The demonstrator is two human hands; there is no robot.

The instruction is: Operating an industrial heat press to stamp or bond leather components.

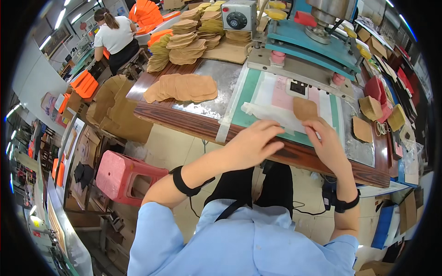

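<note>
My right hand (326, 142) pinches the near edge of a tan, rounded leather-like piece (305, 108), which is above the press bed. My left hand (253, 143) hovers over the table's front edge, fingers apart, holding nothing. Just beyond it a crumpled white translucent sheet (267, 113) lies across the green-bordered work surface (239, 117). Behind the piece, a white frame with a dark plate (298, 87) lies on a pink sheet (280, 94). A fanned row of similar tan pieces (189, 87) lies on the table to the left.
A teal press (313, 43) with a metal head stands over the work surface, beside a grey dial box (238, 16). Stacked tan pieces (184, 48) fill the back left. A loose tan piece (362, 129) lies right. A pink stool (122, 177) stands left; a person (115, 39) sits beyond.
</note>
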